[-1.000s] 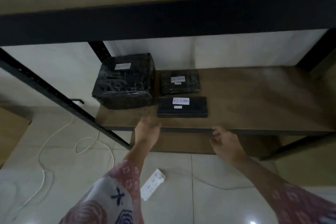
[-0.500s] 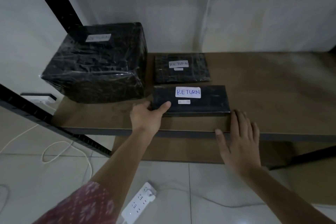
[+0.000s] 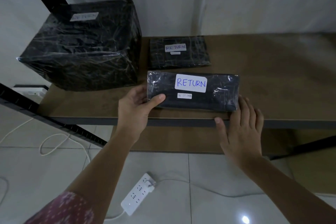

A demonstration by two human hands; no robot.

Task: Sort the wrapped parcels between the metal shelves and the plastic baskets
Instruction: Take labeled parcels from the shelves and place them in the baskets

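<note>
The left hand [image 3: 135,110] grips the left end of the flat parcel [image 3: 209,92] at the frame's centre, thumb curled over its top face and fingers tucked beneath. The right hand [image 3: 241,129] lies against the parcel's lower right corner with straight fingers touching its side, the thumb spread out along the front edge of the shelf [image 3: 272,82]. The parcel, black and film-wrapped, sits near that front edge and carries a white label reading RETURN (a smaller label below it is too small to read).

Just behind it, toward the wall, lies a smaller flat parcel [image 3: 179,52], also marked RETURN. In the upper left of the frame a big wrapped box [image 3: 85,45] stands on the shelf's left end, its label blurred.

Lower centre, a white power strip [image 3: 138,193] lies on the tiled floor [image 3: 45,169], and a white cable [image 3: 54,143] loops at the left. A patterned sleeve [image 3: 63,209] shows at bottom left.
</note>
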